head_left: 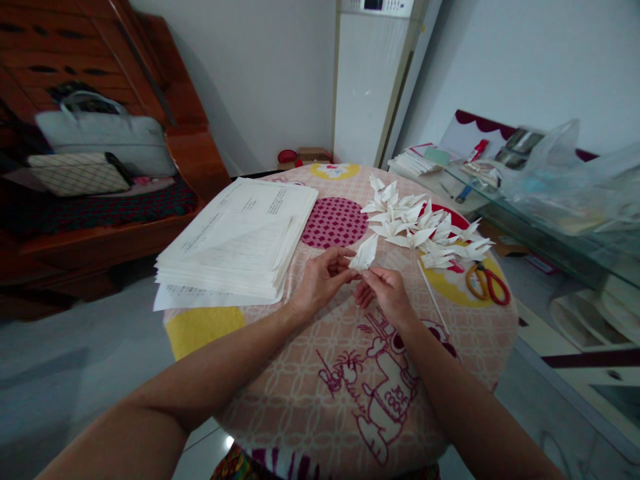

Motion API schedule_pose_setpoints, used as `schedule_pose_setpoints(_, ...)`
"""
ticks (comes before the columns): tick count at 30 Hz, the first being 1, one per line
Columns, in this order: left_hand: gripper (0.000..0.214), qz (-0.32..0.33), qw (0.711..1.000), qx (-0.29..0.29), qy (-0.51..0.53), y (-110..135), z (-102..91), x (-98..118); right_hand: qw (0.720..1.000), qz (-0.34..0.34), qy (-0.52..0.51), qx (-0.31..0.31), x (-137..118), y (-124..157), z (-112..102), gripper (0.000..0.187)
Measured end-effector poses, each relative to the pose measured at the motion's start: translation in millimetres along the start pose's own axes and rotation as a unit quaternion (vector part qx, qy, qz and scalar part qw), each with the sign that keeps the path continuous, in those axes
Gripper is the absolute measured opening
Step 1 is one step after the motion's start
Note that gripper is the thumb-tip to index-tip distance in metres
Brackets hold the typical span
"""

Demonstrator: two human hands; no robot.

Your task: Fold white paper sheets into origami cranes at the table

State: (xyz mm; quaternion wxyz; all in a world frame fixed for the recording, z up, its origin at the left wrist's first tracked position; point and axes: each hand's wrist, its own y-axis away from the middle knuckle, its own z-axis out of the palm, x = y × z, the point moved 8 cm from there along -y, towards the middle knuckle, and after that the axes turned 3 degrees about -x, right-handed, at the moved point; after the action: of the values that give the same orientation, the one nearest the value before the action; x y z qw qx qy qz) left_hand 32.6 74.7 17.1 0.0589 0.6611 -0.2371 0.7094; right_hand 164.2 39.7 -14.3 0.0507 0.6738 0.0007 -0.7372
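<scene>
Between my two hands is a small piece of folded white paper (365, 253), diamond-shaped with a pointed top. My left hand (327, 273) pinches its left lower side between thumb and fingers. At its lower right, my right hand (384, 293) grips the edge with the thumb, the other fingers curled below. Just beyond my hands lies a heap of folded white paper cranes (415, 223). A thin white stick (433, 297) rests on the cloth right of my right hand. Farther right are scissors (487, 283) with red and orange handles.
A thick stack of printed paper sheets (235, 240) lies on the left of the round table, covered by a patterned pink tablecloth (300, 360). A glass shelf (540, 233) with plastic bags (555, 180) stands at the right. A wooden bench (185, 140) with bags is at the left.
</scene>
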Motion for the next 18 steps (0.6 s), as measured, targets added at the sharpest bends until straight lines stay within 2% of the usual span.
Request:
schedule_pose_setpoints(4,0.039,0.037,0.995,0.004,-0.087,3,-0.5,2,1.000,0.008,-0.019,0.011,0,0,-1,0.042)
schedule_pose_setpoints(10,0.038,0.113,0.970,-0.011,-0.214,8,5.3,15,0.999,0.017,-0.023,0.026,-1,1,-4,0.042)
schedule_pose_setpoints(18,0.036,0.089,0.974,-0.023,-0.206,9,8.2,19,0.999,0.023,-0.009,0.034,-1,1,-7,0.042)
